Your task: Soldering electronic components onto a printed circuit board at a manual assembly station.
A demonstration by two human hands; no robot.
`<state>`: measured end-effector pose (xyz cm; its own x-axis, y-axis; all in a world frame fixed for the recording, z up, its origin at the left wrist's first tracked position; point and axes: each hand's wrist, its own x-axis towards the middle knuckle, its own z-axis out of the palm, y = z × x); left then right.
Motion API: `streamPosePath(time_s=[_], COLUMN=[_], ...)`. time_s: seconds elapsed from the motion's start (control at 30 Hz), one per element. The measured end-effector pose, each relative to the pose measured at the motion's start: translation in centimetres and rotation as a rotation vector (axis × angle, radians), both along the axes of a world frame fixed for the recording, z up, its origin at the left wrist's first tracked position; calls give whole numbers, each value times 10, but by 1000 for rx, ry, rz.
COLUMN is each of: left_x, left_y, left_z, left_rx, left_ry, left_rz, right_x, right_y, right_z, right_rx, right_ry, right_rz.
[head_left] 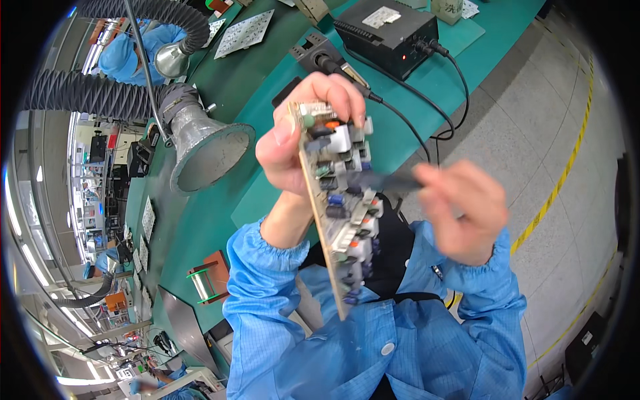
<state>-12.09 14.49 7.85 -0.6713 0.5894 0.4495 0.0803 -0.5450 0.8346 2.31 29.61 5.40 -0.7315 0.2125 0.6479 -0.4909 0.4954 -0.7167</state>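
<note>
My left hand (290,150) grips the upper end of a circuit board (340,227), thumb on one side and fingers over the other. The board is held up on edge in front of my chest, its part-covered side turned to the right. White connectors, dark blue cylinders and small orange parts crowd that side. In my closed right hand (467,210) is a dark slender tool (393,181), smeared by motion, pointing left at the middle of the board. Its tip overlaps the components; whether it touches them I cannot tell.
A grey fume extraction funnel (213,153) hangs left of the board. Beyond my hands, a black power unit (387,37) and a soldering iron in its holder (327,60) stand on the green mat, cables trailing off the edge. A solder spool stand (208,279) sits lower left.
</note>
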Motion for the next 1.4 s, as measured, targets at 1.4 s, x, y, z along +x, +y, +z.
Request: streamPosePath(time_s=[1.4], left_x=[16], left_y=[-38], left_z=[27], left_rx=[47], left_ry=[509], left_rz=[213], right_x=[30], right_y=[-29], right_z=[34], right_rx=[-285], right_ry=[-427], right_rz=[532])
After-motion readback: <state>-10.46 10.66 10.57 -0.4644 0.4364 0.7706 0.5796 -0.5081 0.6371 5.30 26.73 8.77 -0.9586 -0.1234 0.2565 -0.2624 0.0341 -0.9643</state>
